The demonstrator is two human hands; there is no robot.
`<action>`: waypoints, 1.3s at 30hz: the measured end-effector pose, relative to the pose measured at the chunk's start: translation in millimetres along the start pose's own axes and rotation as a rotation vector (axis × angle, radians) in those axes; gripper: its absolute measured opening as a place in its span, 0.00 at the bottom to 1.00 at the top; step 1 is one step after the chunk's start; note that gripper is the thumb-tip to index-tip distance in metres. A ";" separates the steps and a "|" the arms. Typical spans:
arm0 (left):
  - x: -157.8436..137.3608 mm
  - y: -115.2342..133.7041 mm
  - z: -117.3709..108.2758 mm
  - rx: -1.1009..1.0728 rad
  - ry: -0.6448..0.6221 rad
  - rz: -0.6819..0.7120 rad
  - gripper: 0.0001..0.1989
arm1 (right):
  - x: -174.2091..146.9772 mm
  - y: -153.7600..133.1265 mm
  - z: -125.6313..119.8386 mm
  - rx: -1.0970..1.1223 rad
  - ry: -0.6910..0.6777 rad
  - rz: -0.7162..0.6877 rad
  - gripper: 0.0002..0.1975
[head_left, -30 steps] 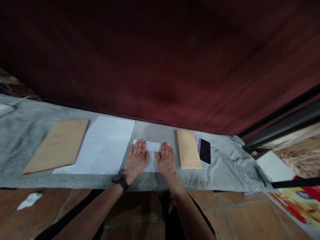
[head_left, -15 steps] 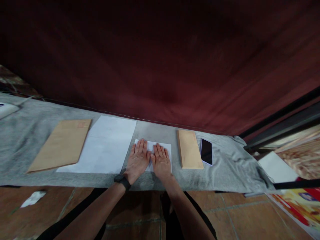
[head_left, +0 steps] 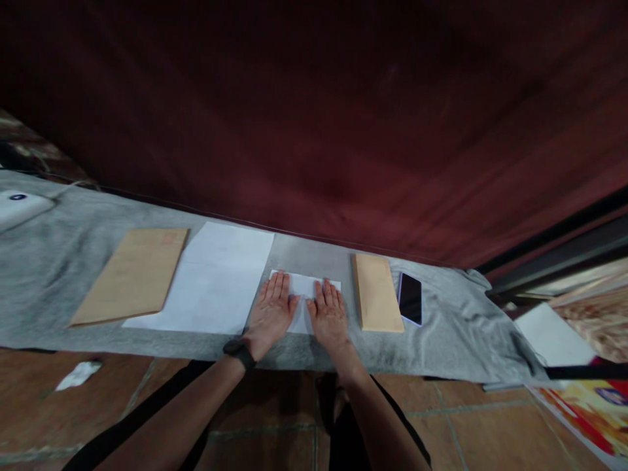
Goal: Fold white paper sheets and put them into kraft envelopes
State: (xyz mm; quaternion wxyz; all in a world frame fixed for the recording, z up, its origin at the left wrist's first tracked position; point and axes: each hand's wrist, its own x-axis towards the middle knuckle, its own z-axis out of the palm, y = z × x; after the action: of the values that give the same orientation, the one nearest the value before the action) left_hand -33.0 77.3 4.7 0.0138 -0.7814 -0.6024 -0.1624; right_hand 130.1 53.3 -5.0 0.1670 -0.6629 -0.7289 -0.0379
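1. Left hand [head_left: 271, 313]: palm down and flattened, fingers extended close together, thumb angled inward; a dark watch [head_left: 239, 351] circles the wrist.
2. Right hand [head_left: 330, 319]: likewise flat, palm down, fingers straight, thumb turned toward the other; the two hands lie apart.
3. Small white sheet [head_left: 303, 286]: smooth, thin paper, roughly rectangular, lying beneath both hands. Its bare middle shows between them, and the fingertips reach about to its far edge. From where I stand, any folds between the thumbs are too blurred to make out.
4. Large white sheet [head_left: 220, 281]: smooth paper with a faint crosswise crease, lying just beside the left hand, on its outer side.
5. Brown envelope [head_left: 130, 278]: matte, papery, four-sided, with a faint reddish mark at a far corner; it overlaps the large sheet's outer edge.
6. Tan block [head_left: 377, 293]: a thick, narrow rectangle with straight edges, near the right hand; whether solid or a stack, I cannot tell.
7. Phone [head_left: 411, 299]: glossy dark face, pale purple rim, just beyond the block.
8. Grey cloth [head_left: 449, 327]: soft, napped and wrinkled toward the ends, spread beneath all these items.
9. Surroundings: a dark red curtain [head_left: 318, 144] hangs behind the cloth; reddish-brown floor tiles [head_left: 471, 435] with pale joints lie below.
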 end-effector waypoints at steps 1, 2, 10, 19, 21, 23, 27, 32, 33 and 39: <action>-0.7 -0.6 -0.2 -0.003 0.000 0.000 0.32 | -0.1 0.7 0.2 0.000 -0.002 -0.001 0.28; -1.5 -1.3 -0.1 -0.005 0.001 0.000 0.33 | -0.2 1.3 0.4 -0.001 -0.004 -0.002 0.28; -7.6 1.2 1.0 -0.011 0.039 -0.004 0.32 | 0.4 1.9 0.4 -0.017 0.002 -0.005 0.28; -17.6 23.6 0.9 -0.089 -0.027 0.192 0.28 | -0.2 3.9 3.5 -0.029 0.001 -0.025 0.27; -19.0 22.0 2.6 -0.085 -0.025 0.184 0.28 | -0.4 4.8 4.7 -0.024 0.002 -0.029 0.27; -19.8 19.5 4.0 -0.078 -0.024 0.175 0.28 | -0.4 5.7 5.7 -0.021 0.005 -0.029 0.27; -21.1 15.9 5.3 -0.066 -0.046 0.135 0.29 | -1.0 7.4 7.0 -0.027 0.016 -0.031 0.28; -22.9 14.9 2.9 -0.071 -0.052 0.081 0.30 | -3.6 10.2 9.9 -0.030 0.058 -0.039 0.29; -23.0 15.0 2.1 -0.073 -0.054 0.077 0.30 | -3.9 10.4 10.2 -0.032 0.066 -0.040 0.30; -23.1 18.3 -2.3 -0.080 -0.062 0.067 0.30 | 2.3 2.6 2.9 0.015 0.038 0.031 0.30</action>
State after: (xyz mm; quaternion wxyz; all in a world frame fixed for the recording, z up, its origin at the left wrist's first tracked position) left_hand -21.4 50.2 3.8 -0.0304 -0.8056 -0.5692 -0.1615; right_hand 131.9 56.5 -7.5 0.1866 -0.6718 -0.7156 -0.0425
